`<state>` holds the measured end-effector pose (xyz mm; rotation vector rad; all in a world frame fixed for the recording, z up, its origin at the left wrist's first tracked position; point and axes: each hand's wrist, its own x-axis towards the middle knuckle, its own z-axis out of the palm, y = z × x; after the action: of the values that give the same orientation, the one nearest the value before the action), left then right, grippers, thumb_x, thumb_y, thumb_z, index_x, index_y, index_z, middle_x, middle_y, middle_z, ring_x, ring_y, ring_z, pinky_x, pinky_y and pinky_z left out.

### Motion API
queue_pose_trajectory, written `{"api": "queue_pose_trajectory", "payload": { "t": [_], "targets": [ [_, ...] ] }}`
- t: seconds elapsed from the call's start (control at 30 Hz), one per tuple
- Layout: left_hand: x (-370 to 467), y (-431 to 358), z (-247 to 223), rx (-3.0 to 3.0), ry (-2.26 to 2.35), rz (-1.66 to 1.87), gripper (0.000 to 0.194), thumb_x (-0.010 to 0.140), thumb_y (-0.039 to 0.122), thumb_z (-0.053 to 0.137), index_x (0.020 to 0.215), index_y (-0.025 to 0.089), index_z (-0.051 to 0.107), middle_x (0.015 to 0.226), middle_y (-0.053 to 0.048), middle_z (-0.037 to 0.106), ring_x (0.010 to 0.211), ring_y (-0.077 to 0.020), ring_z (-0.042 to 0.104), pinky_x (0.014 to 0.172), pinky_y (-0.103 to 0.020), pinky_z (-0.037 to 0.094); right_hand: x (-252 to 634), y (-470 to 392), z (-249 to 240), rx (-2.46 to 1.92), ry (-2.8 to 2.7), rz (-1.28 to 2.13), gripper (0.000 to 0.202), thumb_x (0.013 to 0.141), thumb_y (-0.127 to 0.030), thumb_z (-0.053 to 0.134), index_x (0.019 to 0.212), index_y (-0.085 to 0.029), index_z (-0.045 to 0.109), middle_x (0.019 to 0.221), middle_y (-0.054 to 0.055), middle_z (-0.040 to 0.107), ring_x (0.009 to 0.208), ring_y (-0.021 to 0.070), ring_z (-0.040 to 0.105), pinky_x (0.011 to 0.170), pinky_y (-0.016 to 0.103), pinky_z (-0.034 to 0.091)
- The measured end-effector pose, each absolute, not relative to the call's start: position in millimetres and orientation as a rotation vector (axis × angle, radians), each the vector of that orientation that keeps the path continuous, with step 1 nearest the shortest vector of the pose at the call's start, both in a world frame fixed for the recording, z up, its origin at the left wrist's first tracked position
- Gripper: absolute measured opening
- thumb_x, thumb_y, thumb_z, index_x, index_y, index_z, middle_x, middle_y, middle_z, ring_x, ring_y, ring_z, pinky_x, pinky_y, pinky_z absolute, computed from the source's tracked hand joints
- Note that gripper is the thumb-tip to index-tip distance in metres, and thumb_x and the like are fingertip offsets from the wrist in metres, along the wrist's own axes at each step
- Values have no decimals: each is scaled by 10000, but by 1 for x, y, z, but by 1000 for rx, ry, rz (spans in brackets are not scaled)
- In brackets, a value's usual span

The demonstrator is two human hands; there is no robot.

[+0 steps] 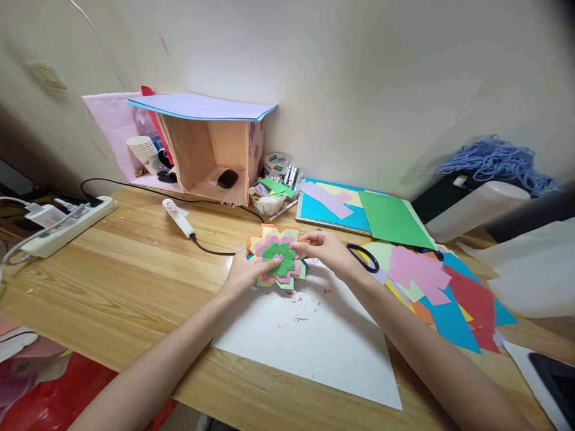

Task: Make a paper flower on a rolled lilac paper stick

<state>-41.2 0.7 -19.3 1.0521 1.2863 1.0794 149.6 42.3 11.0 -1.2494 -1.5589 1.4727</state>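
Between both hands is a layered paper flower [278, 258] with a green middle, then pink, cream, orange and blue petals. My left hand [245, 272] grips it from the left, thumb pressed over the green center and the other fingers hidden behind. On the right edge, my right hand [326, 248] pinches the outer petals between thumb and fingers. The flower is held up above the far end of a white paper sheet [314, 353], which carries several small colored marker strokes. Scissors [366, 257] with a black handle lie right of my right hand, partly covered by paper.
Colored paper scraps [449, 299] spread at the right. Behind stand a pink cardboard box [258, 155], a small bowl [268, 203] of scraps and a green sheet [395, 218]. A power strip [67, 230] and a corded white device [179, 220] lie at the left.
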Motion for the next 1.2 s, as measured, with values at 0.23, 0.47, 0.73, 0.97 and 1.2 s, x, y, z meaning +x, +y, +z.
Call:
{"api": "queue_pose_trajectory", "payload": {
  "t": [0.23, 0.47, 0.73, 0.97, 1.2],
  "targets": [
    [-41, 1, -15, 1082, 1328, 1048, 508, 524, 392, 772, 929, 123, 625, 957, -110, 680, 880, -249, 624, 791, -340, 478, 155, 45, 21, -1330, -1653, 1346, 307, 697, -421, 619, 683, -127, 707, 711, 45, 683, 659, 156, 604, 651, 273, 482],
    [-41, 1, -13, 1003, 1309, 1049, 493, 511, 367, 786, 913, 130, 628, 948, -107, 684, 857, -245, 638, 756, -335, 497, 173, 59, 24, -1332, -1444, 1361, 282, 724, -396, 614, 796, -136, 698, 869, 101, 703, 706, 154, 651, 681, 266, 514],
    [-40, 2, -12, 1018, 1335, 1034, 481, 508, 361, 784, 893, 117, 630, 918, -108, 689, 854, -249, 638, 777, -344, 489, 183, 55, 37, -1428, -1583, 1133, 273, 625, -404, 694, 690, -139, 701, 738, 81, 697, 662, 157, 611, 626, 254, 484],
    [-42, 1, -15, 1119, 1310, 1018, 489, 528, 385, 769, 925, 132, 636, 924, -92, 689, 864, -246, 631, 777, -338, 485, 172, 53, 26, -1374, -1806, 1310, 295, 651, -426, 660, 749, -154, 715, 719, 60, 690, 691, 172, 611, 621, 257, 452],
    [-41, 1, -15, 1115, 1302, 1017, 506, 527, 396, 769, 934, 132, 623, 943, -91, 685, 877, -246, 629, 787, -341, 486, 173, 58, 25, -1395, -1712, 1328, 295, 700, -419, 603, 755, -144, 697, 803, 78, 693, 694, 145, 596, 615, 241, 444]
  ]
}}
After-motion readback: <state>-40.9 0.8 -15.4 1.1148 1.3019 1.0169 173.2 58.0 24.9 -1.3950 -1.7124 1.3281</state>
